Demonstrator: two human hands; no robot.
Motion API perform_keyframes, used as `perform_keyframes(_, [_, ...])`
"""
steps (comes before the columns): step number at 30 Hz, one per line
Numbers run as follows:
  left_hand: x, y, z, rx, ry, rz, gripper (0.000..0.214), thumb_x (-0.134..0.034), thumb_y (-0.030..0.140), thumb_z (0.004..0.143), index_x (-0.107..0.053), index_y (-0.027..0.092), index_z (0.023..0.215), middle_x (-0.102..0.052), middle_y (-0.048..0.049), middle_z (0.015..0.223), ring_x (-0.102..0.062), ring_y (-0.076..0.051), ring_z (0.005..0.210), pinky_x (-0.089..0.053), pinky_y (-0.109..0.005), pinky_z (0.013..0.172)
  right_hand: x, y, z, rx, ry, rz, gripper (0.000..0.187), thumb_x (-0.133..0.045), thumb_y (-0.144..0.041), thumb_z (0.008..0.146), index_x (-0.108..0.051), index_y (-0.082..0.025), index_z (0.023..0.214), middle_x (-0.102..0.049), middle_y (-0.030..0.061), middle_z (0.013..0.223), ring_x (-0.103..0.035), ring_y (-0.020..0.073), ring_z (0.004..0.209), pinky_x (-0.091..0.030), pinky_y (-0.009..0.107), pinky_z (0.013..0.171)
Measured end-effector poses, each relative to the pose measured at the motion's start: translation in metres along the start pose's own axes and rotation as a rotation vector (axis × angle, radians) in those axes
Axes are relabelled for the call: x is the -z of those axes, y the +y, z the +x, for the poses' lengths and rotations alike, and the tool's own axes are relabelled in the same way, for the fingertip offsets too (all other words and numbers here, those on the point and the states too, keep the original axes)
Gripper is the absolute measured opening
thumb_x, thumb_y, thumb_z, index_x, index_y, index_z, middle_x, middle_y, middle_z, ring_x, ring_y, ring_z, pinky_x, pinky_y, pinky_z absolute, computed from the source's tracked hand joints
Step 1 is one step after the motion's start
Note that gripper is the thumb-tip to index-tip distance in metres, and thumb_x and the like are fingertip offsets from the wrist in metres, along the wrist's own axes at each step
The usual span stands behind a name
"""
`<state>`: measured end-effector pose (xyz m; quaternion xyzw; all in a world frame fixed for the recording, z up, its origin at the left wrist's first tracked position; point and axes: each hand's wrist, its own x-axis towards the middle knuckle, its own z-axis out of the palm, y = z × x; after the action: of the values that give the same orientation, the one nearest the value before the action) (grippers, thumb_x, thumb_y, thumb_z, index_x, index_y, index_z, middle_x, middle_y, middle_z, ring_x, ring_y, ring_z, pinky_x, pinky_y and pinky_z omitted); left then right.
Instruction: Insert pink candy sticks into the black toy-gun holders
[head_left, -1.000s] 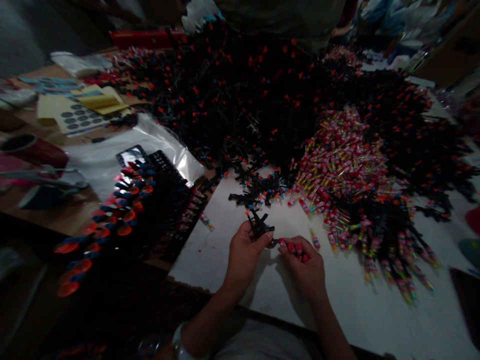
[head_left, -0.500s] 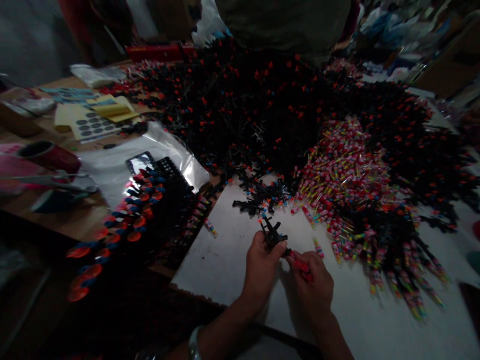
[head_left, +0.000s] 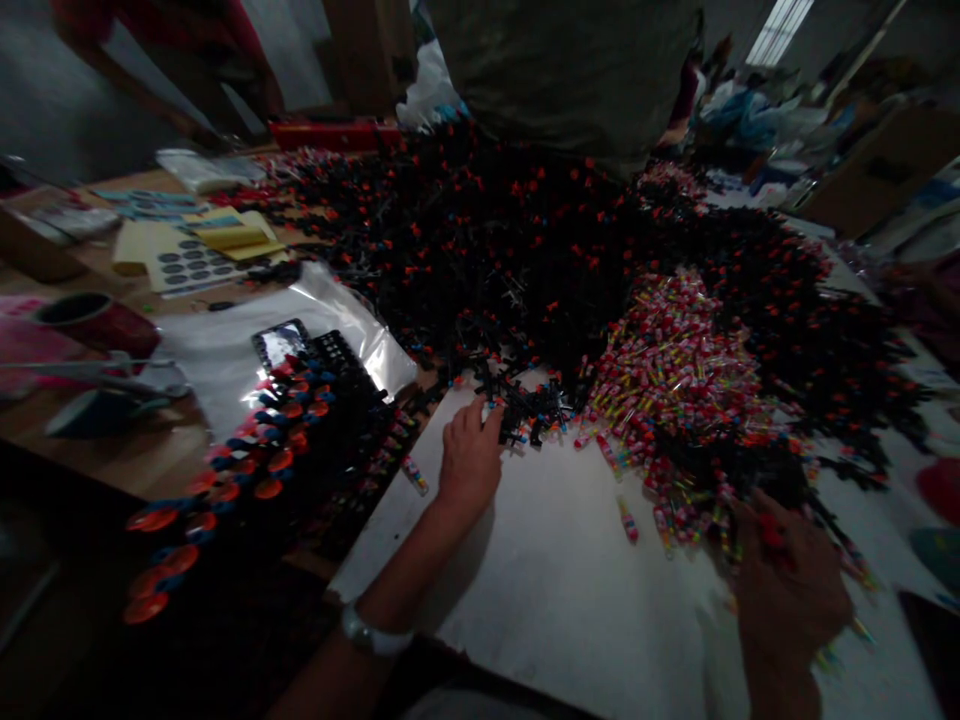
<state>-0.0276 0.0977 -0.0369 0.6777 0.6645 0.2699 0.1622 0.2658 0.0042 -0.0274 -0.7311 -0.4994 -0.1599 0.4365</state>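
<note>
My left hand [head_left: 472, 455] reaches to the near edge of a small heap of black toy guns [head_left: 536, 410] with orange and blue tips. Its thumb and forefinger close around the end of one toy gun, mostly hidden by the fingers. At the right, my right hand [head_left: 795, 585] is blurred, low over toy guns laid together with candy-coloured tubes. Red pieces [head_left: 776, 540] show in its curled fingers; their exact kind is unclear. Between the hands, a single small tube [head_left: 628, 520] with pink and yellow contents lies on the white board [head_left: 555, 570].
A large mound of black toy guns [head_left: 517, 240] spreads across the back. Colourful tubes [head_left: 675, 350] are heaped at centre right. At left are orange-and-blue-tipped pieces [head_left: 277, 460], a phone [head_left: 281, 343], clear plastic [head_left: 210, 345], scissors [head_left: 112, 372], a red cup [head_left: 97, 325] and sticker sheets [head_left: 187, 262].
My hands have parted from the toy gun they held together. The left moved up and left to the small heap; the right swung right to the tubes, still with red pieces.
</note>
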Motion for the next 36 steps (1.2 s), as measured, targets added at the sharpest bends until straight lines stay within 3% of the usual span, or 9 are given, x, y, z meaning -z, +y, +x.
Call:
perform_keyframes(2, [0.007, -0.018, 0.011, -0.025, -0.112, 0.202, 0.036, -0.063, 0.014, 0.074, -0.060, 0.014, 0.110, -0.061, -0.0170, 0.116, -0.049, -0.034, 0.113, -0.035, -0.049, 0.096, -0.004, -0.011, -0.007, -0.196, -0.195, 0.106, 0.045, -0.063, -0.051, 0.080, -0.070, -0.015, 0.107, -0.069, 0.0083, 0.085, -0.064, 0.0201, 0.073, -0.051, 0.031, 0.069])
perform_keyframes(5, [0.009, -0.033, 0.009, -0.020, -0.139, 0.182, 0.032, -0.070, 0.024, 0.070, -0.065, 0.015, 0.100, -0.066, -0.0129, 0.096, -0.054, -0.032, 0.099, -0.038, -0.043, 0.088, -0.022, -0.042, -0.037, -0.436, -0.567, 0.375, 0.052, -0.061, -0.054, 0.079, -0.065, -0.016, 0.114, -0.067, 0.0032, 0.072, -0.062, 0.0166, 0.059, -0.050, 0.027, 0.057])
perform_keyframes(9, [0.007, -0.031, -0.012, 0.220, -0.005, -0.294, 0.022, -0.075, 0.024, 0.061, -0.067, 0.019, 0.081, -0.063, -0.0053, 0.077, -0.057, -0.023, 0.076, -0.041, -0.032, 0.070, -0.044, -0.079, -0.074, -0.445, -0.828, 0.590, 0.042, -0.061, -0.048, 0.081, -0.066, -0.017, 0.108, -0.064, 0.0010, 0.069, -0.059, 0.0143, 0.057, -0.050, 0.025, 0.056])
perform_keyframes(12, [0.002, -0.015, -0.030, 0.458, -0.045, -0.810, 0.023, -0.076, 0.030, 0.060, -0.062, 0.018, 0.073, -0.061, -0.0003, 0.066, -0.055, -0.016, 0.062, -0.041, -0.027, 0.060, -0.049, -0.099, -0.084, -0.383, -0.930, 0.661, 0.038, -0.063, -0.042, 0.080, -0.065, -0.018, 0.109, -0.064, 0.0001, 0.071, -0.058, 0.0136, 0.059, -0.049, 0.023, 0.057])
perform_keyframes(15, [-0.005, 0.004, -0.046, 0.547, -0.147, -1.104, 0.028, -0.075, 0.033, 0.061, -0.060, 0.016, 0.077, -0.064, -0.0003, 0.070, -0.058, -0.014, 0.065, -0.044, -0.025, 0.063, -0.048, -0.111, -0.083, -0.355, -0.963, 0.716, 0.031, -0.061, -0.040, 0.082, -0.064, -0.019, 0.105, -0.066, 0.0002, 0.078, -0.060, 0.0136, 0.066, -0.050, 0.023, 0.063])
perform_keyframes(18, [-0.010, 0.015, -0.057, 0.522, -0.283, -1.110, 0.027, -0.075, 0.031, 0.063, -0.062, 0.015, 0.081, -0.065, -0.0006, 0.073, -0.059, -0.014, 0.068, -0.045, -0.025, 0.065, -0.045, -0.109, -0.077, -0.366, -0.964, 0.734, 0.025, -0.059, -0.039, 0.084, -0.065, -0.019, 0.097, -0.067, 0.0004, 0.080, -0.061, 0.0138, 0.070, -0.050, 0.022, 0.065])
perform_keyframes(21, [-0.010, 0.018, -0.062, 0.496, -0.380, -1.075, 0.023, -0.074, 0.030, 0.064, -0.063, 0.014, 0.077, -0.065, 0.0006, 0.067, -0.057, -0.012, 0.063, -0.045, -0.024, 0.063, -0.041, -0.094, -0.074, -0.340, -0.981, 0.708, 0.028, -0.061, -0.037, 0.082, -0.065, -0.019, 0.103, -0.067, 0.0016, 0.086, -0.061, 0.0149, 0.075, -0.050, 0.024, 0.069])
perform_keyframes(28, [-0.004, 0.027, -0.066, 0.562, -0.327, -1.126, 0.028, -0.072, 0.034, 0.068, -0.064, 0.014, 0.085, -0.071, -0.0052, 0.077, -0.063, -0.015, 0.064, -0.050, -0.027, 0.064, -0.034, -0.072, -0.079, -0.216, -0.971, 0.662, 0.025, -0.057, -0.033, 0.085, -0.068, -0.019, 0.103, -0.069, 0.0056, 0.095, -0.063, 0.0177, 0.085, -0.051, 0.029, 0.079])
perform_keyframes(36, [-0.007, 0.025, -0.068, 0.548, -0.270, -1.113, 0.025, -0.074, 0.032, 0.066, -0.064, 0.014, 0.081, -0.071, -0.0042, 0.073, -0.063, -0.015, 0.061, -0.050, -0.027, 0.061, -0.034, -0.078, -0.077, -0.262, -0.987, 0.681, 0.025, -0.059, -0.035, 0.084, -0.069, -0.019, 0.100, -0.069, 0.0047, 0.087, -0.063, 0.0170, 0.076, -0.052, 0.027, 0.069])
